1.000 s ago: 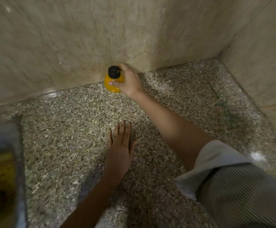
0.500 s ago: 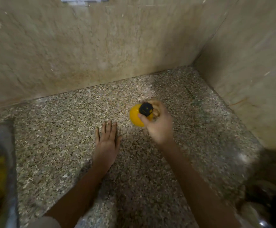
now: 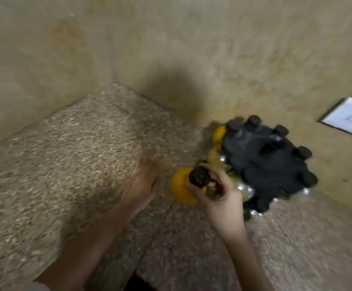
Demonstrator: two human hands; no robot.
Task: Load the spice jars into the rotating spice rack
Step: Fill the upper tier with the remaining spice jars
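A right hand (image 3: 221, 198) is gripping a yellow, black-capped spice jar (image 3: 181, 189) beside a black rotating rack (image 3: 263, 164) while the blurred left hand (image 3: 143, 181) is hovering over a speckled counter (image 3: 66, 154).

Speckled granite counter (image 3: 82, 143) in dim beige-tiled corner (image 3: 171, 38).

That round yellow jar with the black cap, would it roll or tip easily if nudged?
Probably stiff: the yellow jar looks undented where the right hand pinches it near the black cap. Its rounded body suggests it could roll if laid sideways. Fingertips alone carry it, so it seems fairly light.
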